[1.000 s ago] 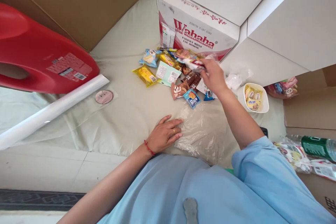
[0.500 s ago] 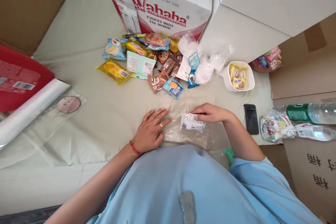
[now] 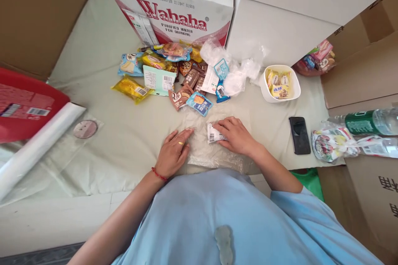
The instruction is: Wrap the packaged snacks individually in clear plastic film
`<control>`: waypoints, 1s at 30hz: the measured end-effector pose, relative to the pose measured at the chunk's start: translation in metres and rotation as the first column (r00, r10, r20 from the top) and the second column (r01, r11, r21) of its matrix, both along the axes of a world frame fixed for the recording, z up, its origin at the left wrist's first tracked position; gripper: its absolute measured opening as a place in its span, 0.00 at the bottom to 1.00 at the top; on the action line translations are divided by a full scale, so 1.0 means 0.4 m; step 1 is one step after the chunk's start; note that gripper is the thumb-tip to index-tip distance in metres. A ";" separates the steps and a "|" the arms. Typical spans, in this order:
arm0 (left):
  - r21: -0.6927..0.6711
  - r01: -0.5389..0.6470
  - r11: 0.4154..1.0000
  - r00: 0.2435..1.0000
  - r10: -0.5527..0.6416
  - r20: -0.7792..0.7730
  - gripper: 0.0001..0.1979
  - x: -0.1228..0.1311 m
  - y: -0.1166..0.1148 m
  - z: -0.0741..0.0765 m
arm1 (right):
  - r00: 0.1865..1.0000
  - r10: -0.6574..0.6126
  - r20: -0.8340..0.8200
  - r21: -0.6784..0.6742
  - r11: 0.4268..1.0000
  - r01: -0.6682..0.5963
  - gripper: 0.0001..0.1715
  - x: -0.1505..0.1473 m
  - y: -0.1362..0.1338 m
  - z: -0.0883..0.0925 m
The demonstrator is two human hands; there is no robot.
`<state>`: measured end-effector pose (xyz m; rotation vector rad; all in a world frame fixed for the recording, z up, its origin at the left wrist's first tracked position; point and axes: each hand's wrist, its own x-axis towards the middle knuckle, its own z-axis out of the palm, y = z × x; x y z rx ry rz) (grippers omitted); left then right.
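Note:
My left hand [image 3: 174, 151] lies palm down with its fingers stretched out, at the left edge of a clear plastic bag [image 3: 199, 157] spread flat on the cloth. Nothing shows in its grasp. My right hand [image 3: 234, 134] has its fingers and thumb closed over a small white snack packet [image 3: 212, 133] on top of the bag. Only the packet's left end, with a barcode, sticks out; the rest is under the fingers. Just beyond the bag lie a blue snack packet [image 3: 200, 103] and a brown one [image 3: 180, 96].
A pile of wrapped snacks [image 3: 160, 80] and crumpled clear plastic [image 3: 236, 78] lie before a Wahaha carton [image 3: 183, 18]. On the right are a white tub [image 3: 281, 96] of yellow packets, a phone [image 3: 299, 136] and bottles [image 3: 360, 124]. A white roll [image 3: 37, 153] lies left, beside a red package [image 3: 27, 109].
My right hand has turned and now covers more of the white packet, whose printed face showed before. My left hand still lies flat on the left. The view has shifted slightly.

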<state>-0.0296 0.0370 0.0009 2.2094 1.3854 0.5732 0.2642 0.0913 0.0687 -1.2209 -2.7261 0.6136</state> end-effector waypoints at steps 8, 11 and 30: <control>0.028 0.126 0.992 0.989 -0.127 0.072 0.25 -0.033 -0.008 0.030 | 0.992 -0.026 -0.126 0.007 1.000 0.028 0.35 0.005 -0.049 -0.028; -0.010 0.237 0.972 0.966 -0.234 0.112 0.24 -0.058 -0.029 0.046 | 0.945 -0.025 -0.325 0.008 1.000 0.029 0.32 0.063 -0.092 -0.008; -0.222 -0.002 0.975 0.892 0.102 0.441 0.14 -0.008 0.025 0.075 | 0.830 -0.328 -0.452 -0.191 0.944 0.269 0.14 0.163 -0.125 -0.002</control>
